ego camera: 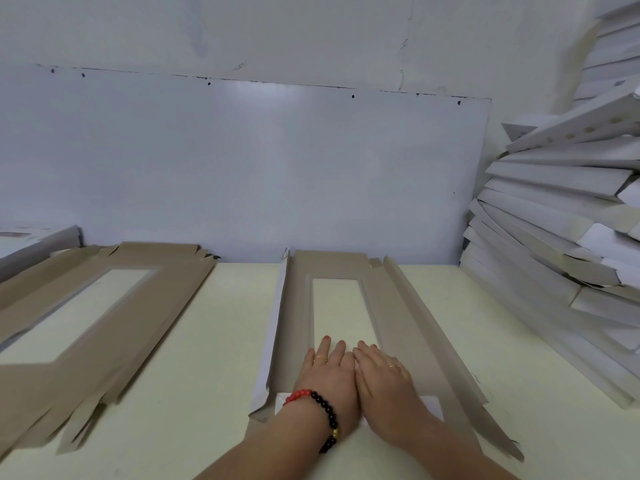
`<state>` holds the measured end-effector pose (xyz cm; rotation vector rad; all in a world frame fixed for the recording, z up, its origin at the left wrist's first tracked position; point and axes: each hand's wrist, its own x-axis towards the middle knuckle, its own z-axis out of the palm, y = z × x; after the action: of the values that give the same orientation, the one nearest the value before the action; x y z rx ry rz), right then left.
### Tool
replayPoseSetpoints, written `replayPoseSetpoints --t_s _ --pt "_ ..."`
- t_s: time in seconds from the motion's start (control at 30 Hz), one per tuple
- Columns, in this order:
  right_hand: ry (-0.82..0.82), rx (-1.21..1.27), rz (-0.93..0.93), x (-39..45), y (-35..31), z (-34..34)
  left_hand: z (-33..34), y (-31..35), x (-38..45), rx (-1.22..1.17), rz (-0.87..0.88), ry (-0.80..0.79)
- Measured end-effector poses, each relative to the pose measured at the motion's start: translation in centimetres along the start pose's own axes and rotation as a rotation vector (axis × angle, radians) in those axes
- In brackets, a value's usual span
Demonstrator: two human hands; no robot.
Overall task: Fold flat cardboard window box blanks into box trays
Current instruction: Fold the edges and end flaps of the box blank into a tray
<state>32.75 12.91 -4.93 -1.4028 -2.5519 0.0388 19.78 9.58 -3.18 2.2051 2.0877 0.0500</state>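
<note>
A brown cardboard window box blank (pixel 388 306) lies lengthwise in front of me on the pale table (pixel 221 327). Its long left flap (pixel 277 317) stands raised, white side out; its long right flap (pixel 433 327) is partly lifted. My left hand (pixel 327 372), wearing a red and black bead bracelet, presses flat on the near end of the blank with straight fingers. My right hand (pixel 384 379) lies flat beside it, touching it, fingers reaching the window's near edge.
A pile of flat brown blanks (pixel 104 323) lies at the left of the table. A tall leaning stack of folded white trays (pixel 561 216) fills the right side. A white wall panel (pixel 242 161) stands behind the table.
</note>
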Motion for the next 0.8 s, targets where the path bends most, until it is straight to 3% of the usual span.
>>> replayPoseSetpoints --t_s 0.13,0.33,0.4,0.5,0.57,0.7,0.8 --pt "-0.165 -0.101 0.008 0.5 1.0 1.1 1.3 -1.2 0.7 0.049 -0.066 -0.057" --pt "-0.201 -0.164 0.110 0.4 4.3 -0.1 0.9 -2.7 0.1 0.040 -0.096 -0.059" --pt "-0.174 -0.241 0.117 -0.4 5.4 -0.9 0.5 -3.2 -0.2 0.034 -0.121 -0.063" --pt "0.029 -0.372 0.082 -2.0 6.3 -2.9 -0.1 -3.5 -0.6 0.076 -0.147 -0.082" --pt "0.038 -0.430 0.134 -2.6 6.9 -4.1 -0.3 -3.5 -0.7 0.144 -0.139 -0.070" --pt "-0.124 -0.181 0.423 -3.1 9.3 -5.6 -0.2 -3.0 -0.8 0.269 -0.071 -0.028" --pt "-0.135 0.036 0.406 -3.4 10.0 -6.3 -0.4 -2.6 -0.8 0.278 -0.031 -0.002"
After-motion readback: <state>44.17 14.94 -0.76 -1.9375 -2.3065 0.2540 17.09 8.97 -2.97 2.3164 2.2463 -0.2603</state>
